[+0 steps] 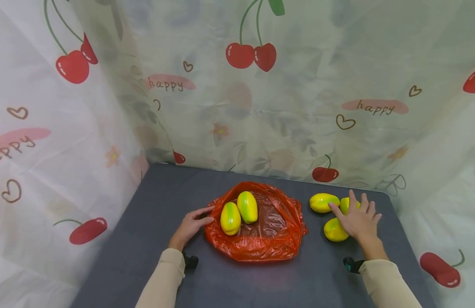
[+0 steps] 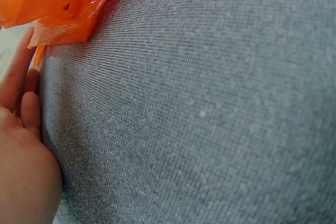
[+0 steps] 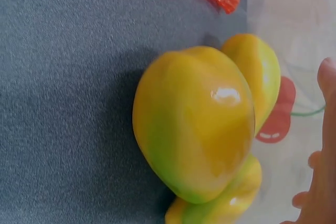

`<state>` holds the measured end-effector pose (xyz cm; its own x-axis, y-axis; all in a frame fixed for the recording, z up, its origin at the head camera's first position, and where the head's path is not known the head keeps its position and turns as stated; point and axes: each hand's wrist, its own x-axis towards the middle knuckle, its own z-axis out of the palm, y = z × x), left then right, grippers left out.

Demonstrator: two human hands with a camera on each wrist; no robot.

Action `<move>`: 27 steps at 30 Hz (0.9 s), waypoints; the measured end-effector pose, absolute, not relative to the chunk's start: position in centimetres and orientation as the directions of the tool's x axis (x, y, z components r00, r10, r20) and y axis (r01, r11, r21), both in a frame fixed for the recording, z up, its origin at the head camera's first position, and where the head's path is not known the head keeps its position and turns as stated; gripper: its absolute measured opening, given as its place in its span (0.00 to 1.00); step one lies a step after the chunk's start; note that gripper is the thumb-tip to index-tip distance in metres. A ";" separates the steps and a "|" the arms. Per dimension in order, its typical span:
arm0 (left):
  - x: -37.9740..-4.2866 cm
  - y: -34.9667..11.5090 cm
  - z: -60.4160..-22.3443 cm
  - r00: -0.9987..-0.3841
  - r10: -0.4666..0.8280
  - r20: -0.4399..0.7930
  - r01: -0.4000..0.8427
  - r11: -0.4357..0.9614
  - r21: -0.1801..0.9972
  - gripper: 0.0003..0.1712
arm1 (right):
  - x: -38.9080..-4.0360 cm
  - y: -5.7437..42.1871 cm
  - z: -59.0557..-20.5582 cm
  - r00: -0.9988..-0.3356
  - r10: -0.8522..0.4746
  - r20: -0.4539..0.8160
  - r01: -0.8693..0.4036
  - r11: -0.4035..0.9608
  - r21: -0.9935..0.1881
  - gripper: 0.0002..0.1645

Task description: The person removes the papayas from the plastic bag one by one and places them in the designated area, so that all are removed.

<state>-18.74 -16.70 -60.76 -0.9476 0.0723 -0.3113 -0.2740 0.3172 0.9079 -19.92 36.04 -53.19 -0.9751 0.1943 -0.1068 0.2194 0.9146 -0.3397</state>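
Observation:
A red plastic bag (image 1: 268, 248) lies spread on the dark table, its mouth facing up. Two yellow-green mangoes (image 1: 230, 219) rest on its left part. My left hand (image 1: 189, 226) is at the bag's left edge, fingertips right at the rim; in the left wrist view its fingers (image 2: 21, 64) reach toward a flap of the orange-red plastic (image 2: 68, 24). On the right, my right hand (image 1: 358, 218) hovers with spread fingers over a group of three mangoes (image 1: 336, 230), partly covering one. The right wrist view shows a mango (image 3: 194, 124) up close, away from the fingers.
The dark grey tabletop (image 1: 145, 256) ends at a cloth backdrop (image 1: 252, 107) printed with cherries and hearts, which rises behind and along both sides. Black wrist straps (image 1: 352, 265) sit at the sleeve cuffs.

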 end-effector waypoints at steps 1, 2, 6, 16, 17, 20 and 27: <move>-18.7 -16.7 -60.8 -0.947 0.071 -0.312 -0.275 0.318 0.907 0.29 | -19.9 35.9 -53.3 -0.977 0.190 -0.099 0.212 0.919 -0.332 0.67; -18.7 -16.7 -60.8 -0.947 0.070 -0.312 -0.275 0.319 0.907 0.29 | -19.8 35.7 -53.3 -0.979 0.184 -0.089 0.203 0.924 -0.324 0.67; -18.7 -16.6 -60.8 -0.950 0.069 -0.305 -0.268 0.321 0.908 0.29 | -19.5 35.0 -53.2 -0.985 0.157 -0.072 0.172 0.938 -0.300 0.66; -18.6 -16.6 -60.7 -0.948 0.072 -0.309 -0.274 0.303 0.913 0.29 | -19.2 32.7 -52.8 -0.996 0.082 -0.015 0.083 0.951 -0.297 0.64; -18.6 -16.6 -60.7 -0.948 0.071 -0.310 -0.276 0.303 0.912 0.29 | -19.2 32.5 -52.9 -0.997 0.075 -0.007 0.074 0.952 -0.297 0.64; -18.6 -16.6 -60.7 -0.947 0.067 -0.316 -0.283 0.300 0.911 0.29 | -19.2 31.9 -52.8 -0.998 0.055 0.005 0.051 0.952 -0.301 0.65; -18.6 -16.5 -60.7 -0.945 0.062 -0.321 -0.290 0.291 0.912 0.28 | -19.4 30.3 -52.4 -1.000 0.012 0.001 0.011 0.957 -0.291 0.65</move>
